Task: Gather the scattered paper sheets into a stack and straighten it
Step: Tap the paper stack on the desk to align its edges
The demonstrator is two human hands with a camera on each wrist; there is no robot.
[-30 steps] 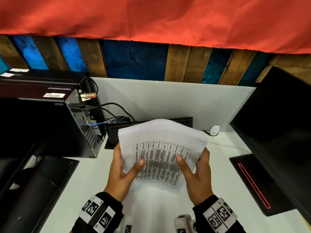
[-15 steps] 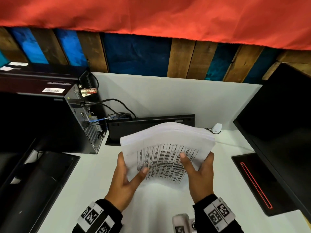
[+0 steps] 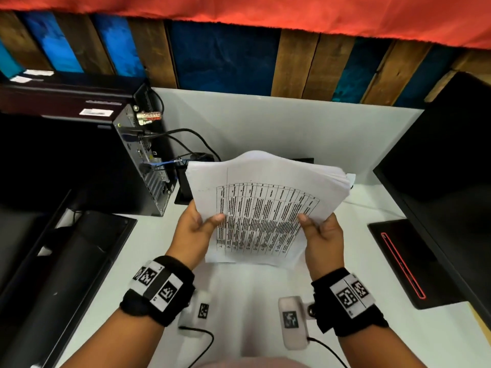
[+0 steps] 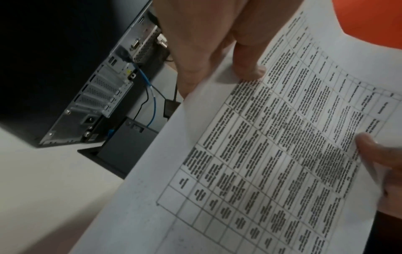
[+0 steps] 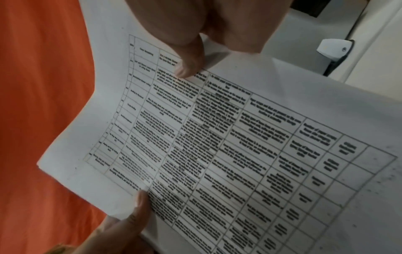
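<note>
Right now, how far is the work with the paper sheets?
Gathering looks done: no loose sheet shows on the white desk, and the paper stack is held off it. In hand: the left hand and right hand grip its two sides, thumbs on the printed table. Left: straightening, since the sheets still fan out at the far right edge.

An office workstation, by the look of the gear. White bench (image 3: 265, 134) crowded with computer hardware: black desktop tower (image 3: 87, 166) at left, rear panel outward, cables (image 3: 186, 136) plugged in, one blue. Dark monitor (image 3: 446, 160) at right on a stand base with a red stripe (image 3: 401, 264). Printed sheets (image 3: 265, 208) bearing a typed table. Behind, wall of brown and blue wooden planks (image 3: 225, 57), red cloth (image 3: 265, 11) hanging above.
</note>
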